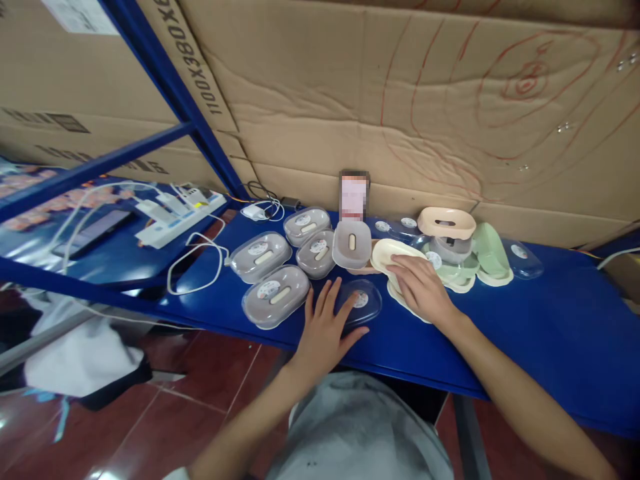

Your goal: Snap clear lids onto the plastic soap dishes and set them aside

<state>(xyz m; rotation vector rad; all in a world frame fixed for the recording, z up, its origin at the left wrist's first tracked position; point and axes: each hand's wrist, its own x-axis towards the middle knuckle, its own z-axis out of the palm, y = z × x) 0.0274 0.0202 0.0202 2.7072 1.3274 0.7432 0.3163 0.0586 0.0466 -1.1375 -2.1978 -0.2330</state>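
Observation:
My left hand (327, 320) lies flat on the blue shelf (550, 320) with its fingers spread, the fingertips resting on a clear plastic lid (367, 300). My right hand (423, 287) rests palm down on a cream oval soap dish (393, 253). Just behind the hands a grey soap box (352, 244) stands tilted up. To the left lie several closed grey soap boxes with clear lids (275, 295). To the right is a pile of beige (447, 222), green (493, 250) and cream dish parts.
A phone (354, 195) leans against the cardboard wall behind the boxes. A white power strip (175, 217) with chargers and cables lies at the left, beside a dark tablet (93, 232). A blue rack post (170, 87) slants up on the left. Red floor tiles lie below.

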